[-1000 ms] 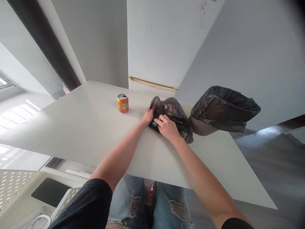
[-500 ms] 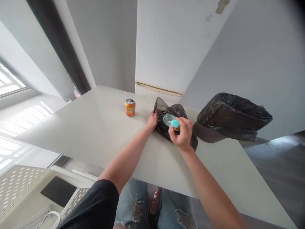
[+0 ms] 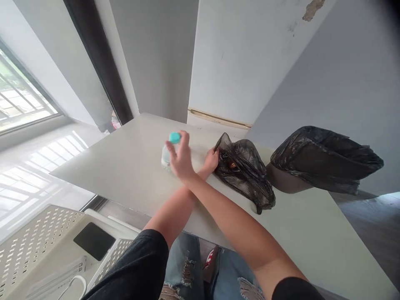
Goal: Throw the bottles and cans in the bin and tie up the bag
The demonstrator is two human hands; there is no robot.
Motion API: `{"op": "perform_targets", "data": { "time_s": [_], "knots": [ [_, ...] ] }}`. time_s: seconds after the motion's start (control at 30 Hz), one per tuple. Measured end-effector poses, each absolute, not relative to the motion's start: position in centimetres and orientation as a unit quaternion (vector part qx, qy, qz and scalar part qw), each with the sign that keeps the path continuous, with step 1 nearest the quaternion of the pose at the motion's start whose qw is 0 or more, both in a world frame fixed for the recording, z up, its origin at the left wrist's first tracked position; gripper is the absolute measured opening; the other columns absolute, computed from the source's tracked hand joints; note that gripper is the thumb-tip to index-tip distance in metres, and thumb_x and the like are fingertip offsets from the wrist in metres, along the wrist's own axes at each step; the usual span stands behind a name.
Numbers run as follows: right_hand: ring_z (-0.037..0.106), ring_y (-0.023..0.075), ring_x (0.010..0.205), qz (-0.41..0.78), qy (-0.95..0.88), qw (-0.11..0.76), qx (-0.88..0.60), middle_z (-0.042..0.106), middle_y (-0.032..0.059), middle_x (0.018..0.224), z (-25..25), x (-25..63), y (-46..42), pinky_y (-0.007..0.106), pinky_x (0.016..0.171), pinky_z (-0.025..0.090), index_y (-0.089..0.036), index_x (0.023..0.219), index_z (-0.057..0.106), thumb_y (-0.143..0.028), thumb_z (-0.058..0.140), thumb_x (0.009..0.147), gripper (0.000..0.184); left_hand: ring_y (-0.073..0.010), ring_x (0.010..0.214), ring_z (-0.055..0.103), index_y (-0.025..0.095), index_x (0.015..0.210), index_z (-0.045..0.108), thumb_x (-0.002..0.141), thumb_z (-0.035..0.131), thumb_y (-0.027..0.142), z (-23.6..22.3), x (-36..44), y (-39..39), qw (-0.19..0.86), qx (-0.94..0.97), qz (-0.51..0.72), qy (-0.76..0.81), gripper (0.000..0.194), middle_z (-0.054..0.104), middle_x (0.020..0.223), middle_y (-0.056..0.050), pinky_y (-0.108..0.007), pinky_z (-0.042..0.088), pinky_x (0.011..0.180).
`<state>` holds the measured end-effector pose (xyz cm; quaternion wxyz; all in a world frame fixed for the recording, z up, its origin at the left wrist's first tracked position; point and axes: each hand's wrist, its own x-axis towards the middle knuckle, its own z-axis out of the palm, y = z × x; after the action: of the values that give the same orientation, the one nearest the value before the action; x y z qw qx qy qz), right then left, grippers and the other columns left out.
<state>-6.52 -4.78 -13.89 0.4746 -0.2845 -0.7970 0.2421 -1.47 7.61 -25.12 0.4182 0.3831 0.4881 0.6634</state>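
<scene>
My right hand [image 3: 182,156] is closed around a clear plastic bottle [image 3: 165,157] with a turquoise cap [image 3: 174,137]. The bottle is upright over the left part of the table, slightly blurred; I cannot tell whether it touches the tabletop. My right forearm crosses over my left one. My left hand [image 3: 212,159] grips the left edge of a crumpled black plastic bag [image 3: 246,166] lying on the table. Something orange [image 3: 232,165] shows inside that bag. The orange drink can seen before is out of sight, its spot covered by my right hand.
A bin [image 3: 286,179] lined with a black bag [image 3: 325,154] stands on the right part of the white table [image 3: 137,141]. At lower left is a perforated cream basket [image 3: 34,237] holding a dark flat object [image 3: 94,241]. A white refrigerator [image 3: 225,62] rises behind the table.
My right hand has carried the bottle from over the black bag leftward, crossing my left arm. My left hand still grips the bag. The whole view has shifted slightly.
</scene>
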Motion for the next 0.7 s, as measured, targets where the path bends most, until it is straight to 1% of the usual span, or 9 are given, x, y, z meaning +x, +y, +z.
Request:
{"op": "perform_targets", "data": {
  "time_s": [0.07,0.13,0.2,0.3,0.37,0.57,0.7],
  "knots": [
    [0.063,0.0224,0.126,0.31,-0.809,0.444,-0.227,0.062,0.0104,0.134,-15.0,-9.1,-3.9,0.036,0.107,0.052,-0.026,0.143,0.039,-0.043,0.046,0.112,0.036,-0.0295,0.107,0.068,0.018,0.094,0.072,0.099,0.056,0.038,-25.5,-1.6,7.8,0.399,0.42,0.649,0.494,0.026,0.077,0.105,-0.012,-0.042,0.053,0.104],
    [0.064,0.0217,0.127,0.343,-0.803,0.435,-0.219,0.064,0.0082,0.135,-15.8,-10.0,-3.1,0.036,0.107,0.052,-0.027,0.14,0.041,-0.04,0.057,0.106,0.04,-0.0289,0.105,0.068,0.018,0.098,0.072,0.1,0.054,0.038,-25.8,-1.7,8.0,0.386,0.44,0.641,0.497,0.028,0.078,0.107,-0.012,-0.04,0.053,0.101],
    [0.067,0.0233,0.121,0.36,-0.797,0.408,-0.261,0.067,0.0067,0.132,-16.5,-9.8,-2.8,0.037,0.101,0.055,-0.028,0.137,0.045,-0.036,0.071,0.096,0.049,-0.0292,0.106,0.068,0.017,0.102,0.073,0.1,0.054,0.038,-25.8,-1.6,8.0,0.381,0.447,0.638,0.497,0.029,0.078,0.109,-0.012,-0.039,0.052,0.1],
    [0.072,0.0255,0.106,0.399,-0.783,0.311,-0.361,0.072,0.0052,0.122,-17.7,-9.0,-2.7,0.038,0.09,0.06,-0.027,0.128,0.054,-0.033,0.085,0.079,0.058,-0.0295,0.106,0.068,0.016,0.106,0.074,0.102,0.05,0.037,-25.6,-1.5,7.9,0.38,0.455,0.633,0.498,0.033,0.078,0.111,-0.013,-0.039,0.052,0.1],
    [0.072,0.0262,0.104,0.419,-0.768,0.267,-0.404,0.074,0.0047,0.117,-18.5,-9.0,-2.7,0.038,0.088,0.061,-0.026,0.124,0.058,-0.034,0.088,0.073,0.06,-0.0287,0.104,0.068,0.015,0.108,0.075,0.103,0.047,0.036,-25.3,-1.4,7.8,0.384,0.459,0.625,0.501,0.035,0.078,0.11,-0.013,-0.039,0.052,0.099],
    [0.073,0.024,0.108,0.447,-0.76,0.238,-0.408,0.074,0.0015,0.12,-19.4,-14.1,-0.7,0.034,0.09,0.061,-0.029,0.128,0.06,-0.03,0.09,0.067,0.068,-0.0271,0.108,0.068,0.014,0.109,0.074,0.104,0.044,0.032,-24.9,-1.4,7.5,0.384,0.468,0.599,0.524,0.035,0.078,0.113,-0.012,-0.036,0.051,0.101],
    [0.072,0.0267,0.113,0.439,-0.753,0.228,-0.434,0.072,0.0048,0.128,-19.2,-18.6,2.1,0.034,0.087,0.062,-0.028,0.135,0.057,-0.029,0.091,0.067,0.076,-0.0267,0.107,0.069,0.015,0.109,0.075,0.104,0.045,0.032,-25.2,-1.4,7.7,0.38,0.464,0.603,0.526,0.035,0.078,0.113,-0.012,-0.035,0.051,0.1]
  ]
}}
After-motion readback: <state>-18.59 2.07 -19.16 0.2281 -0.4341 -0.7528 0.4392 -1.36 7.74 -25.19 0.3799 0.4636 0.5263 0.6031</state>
